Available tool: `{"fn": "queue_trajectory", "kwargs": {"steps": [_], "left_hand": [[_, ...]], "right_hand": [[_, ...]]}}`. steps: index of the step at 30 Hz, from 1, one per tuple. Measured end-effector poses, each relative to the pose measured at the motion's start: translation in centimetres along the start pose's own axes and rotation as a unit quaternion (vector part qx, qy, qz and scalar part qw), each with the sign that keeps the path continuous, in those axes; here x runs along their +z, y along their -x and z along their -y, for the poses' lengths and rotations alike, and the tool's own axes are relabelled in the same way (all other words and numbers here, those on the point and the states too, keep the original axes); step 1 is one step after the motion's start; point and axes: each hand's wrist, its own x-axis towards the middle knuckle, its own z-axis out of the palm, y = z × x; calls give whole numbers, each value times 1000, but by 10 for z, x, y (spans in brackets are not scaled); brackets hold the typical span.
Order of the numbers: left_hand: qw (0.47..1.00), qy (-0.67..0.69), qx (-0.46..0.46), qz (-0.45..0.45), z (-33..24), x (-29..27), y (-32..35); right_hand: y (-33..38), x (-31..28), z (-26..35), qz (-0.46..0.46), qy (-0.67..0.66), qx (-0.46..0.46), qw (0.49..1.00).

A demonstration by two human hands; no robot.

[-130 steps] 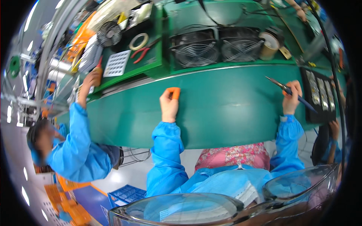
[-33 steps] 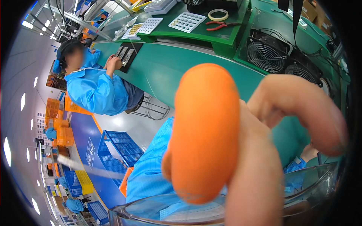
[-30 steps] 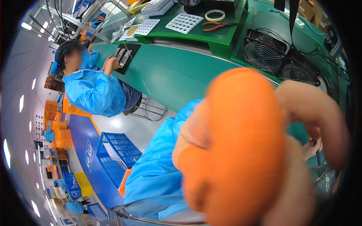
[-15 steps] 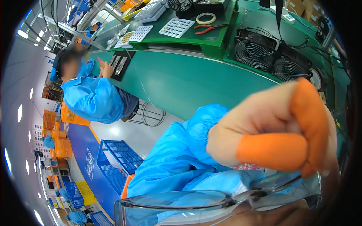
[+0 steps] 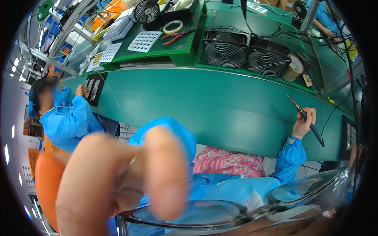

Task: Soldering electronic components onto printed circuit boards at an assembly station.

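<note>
Fingers of the left hand are raised close to the lens at lower left, blurred and loosely curled around nothing, one wearing an orange finger cot; the green bench is partly blocked, so something could be knocked unseen. At right, a dark pen-like tool is gripped by the right hand, and its tip could be jabbed into the surface

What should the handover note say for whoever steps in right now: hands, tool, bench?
Left hand: raised close to the camera, blurred, orange finger cot on one finger, holding nothing visible.
Right hand: resting at the green bench edge, gripping the dark pen-like tool, tip up.
Bench in front carries no workpiece. Two fans sit behind it.
Done: tool in hand. Left: no part on the bench yet.
</note>
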Motion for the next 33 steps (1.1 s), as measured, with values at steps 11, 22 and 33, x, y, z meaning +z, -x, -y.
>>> {"fn": "queue_trajectory", "kwargs": {"steps": [11,22,33], "left_hand": [[977,-56,204,-25,-41,3,17],[987,-151,-38,-29,-15,22,17],[988,-146,-42,-39,-6,17,10]], "right_hand": [[1,1,3,5,-30,-4,1000],[1,1,1,-5,-7,4,1000],[1,1,0,-23,-20,17,999]]}}
